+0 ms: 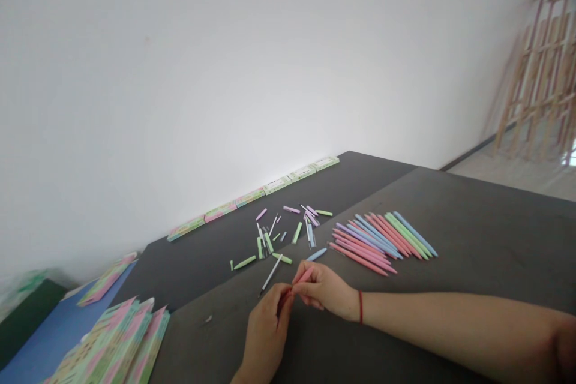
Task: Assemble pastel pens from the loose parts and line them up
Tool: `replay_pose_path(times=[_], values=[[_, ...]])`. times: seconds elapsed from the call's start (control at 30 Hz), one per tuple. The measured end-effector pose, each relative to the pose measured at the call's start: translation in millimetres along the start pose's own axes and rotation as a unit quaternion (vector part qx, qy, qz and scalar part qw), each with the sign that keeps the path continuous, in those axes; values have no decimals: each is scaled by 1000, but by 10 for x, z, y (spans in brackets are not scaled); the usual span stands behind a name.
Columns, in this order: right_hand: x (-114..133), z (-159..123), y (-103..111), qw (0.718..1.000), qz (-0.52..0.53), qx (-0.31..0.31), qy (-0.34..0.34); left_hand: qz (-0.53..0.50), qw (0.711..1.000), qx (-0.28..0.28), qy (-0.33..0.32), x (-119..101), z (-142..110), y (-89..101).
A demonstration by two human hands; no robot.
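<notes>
My left hand (265,336) and my right hand (324,291) meet near the middle of the dark grey table (216,342). A pink pen barrel (303,276) is pinched in my right fingers, and its lower end disappears into my left fingers, which hide part of it. A thin white pen refill (271,274) lies just beyond my left hand. Loose pastel pen parts (279,231) are scattered further off. To the right of my right hand, a fanned group of pink, lilac, blue and green pens (382,243) lies on the table.
Pastel pen boxes (252,198) line the table's far edge along a white wall (225,60). Stacked boxes (119,342) rest on a blue surface (49,342) at lower left. A wooden lattice frame (535,66) stands on the floor at upper right.
</notes>
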State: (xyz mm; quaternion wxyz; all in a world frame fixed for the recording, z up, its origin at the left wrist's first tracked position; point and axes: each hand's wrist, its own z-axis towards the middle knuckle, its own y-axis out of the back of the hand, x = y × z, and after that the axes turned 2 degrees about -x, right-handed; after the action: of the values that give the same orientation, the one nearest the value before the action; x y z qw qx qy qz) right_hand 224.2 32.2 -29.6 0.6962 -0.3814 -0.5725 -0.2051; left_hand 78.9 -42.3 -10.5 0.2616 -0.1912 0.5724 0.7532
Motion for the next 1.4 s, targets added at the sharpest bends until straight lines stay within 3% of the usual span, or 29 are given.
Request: replay_pose_path(times=[0.47, 0.57, 0.63, 0.7, 0.8, 0.87, 0.93, 1.03, 1.17, 1.33, 1.4], values=[[-80, -1, 1, 999, -25, 32, -13, 32, 999, 8, -3, -29, -4, 19], [-45, 10, 44, 996, -82, 43, -10, 46, 999, 5, -2, 13, 16, 36], [22, 16, 109, 988, -152, 28, 25, 62, 998, 0, -2, 60, 26, 55], [111, 22, 193, 962, -259, 10, 91, 81, 997, -6, -6, 105, 31, 78], [216, 31, 302, 884, -434, 24, 172, 106, 994, -10, -25, 135, 33, 111], [239, 34, 338, 839, -504, 51, 201, 117, 992, -7, -41, 132, 32, 127], [234, 30, 346, 812, -537, 76, 217, 125, 991, -3, -55, 125, 31, 137], [229, 12, 330, 794, -559, 94, 222, 136, 988, 2, -74, 134, 32, 141], [267, -9, 298, 796, -563, 84, 207, 149, 984, 4, -93, 172, 35, 125], [272, -28, 244, 768, -588, 112, 228, 160, 980, 12, -119, 164, 26, 73], [249, -39, 223, 770, -590, 109, 216, 162, 978, 22, -131, 141, 15, 47]])
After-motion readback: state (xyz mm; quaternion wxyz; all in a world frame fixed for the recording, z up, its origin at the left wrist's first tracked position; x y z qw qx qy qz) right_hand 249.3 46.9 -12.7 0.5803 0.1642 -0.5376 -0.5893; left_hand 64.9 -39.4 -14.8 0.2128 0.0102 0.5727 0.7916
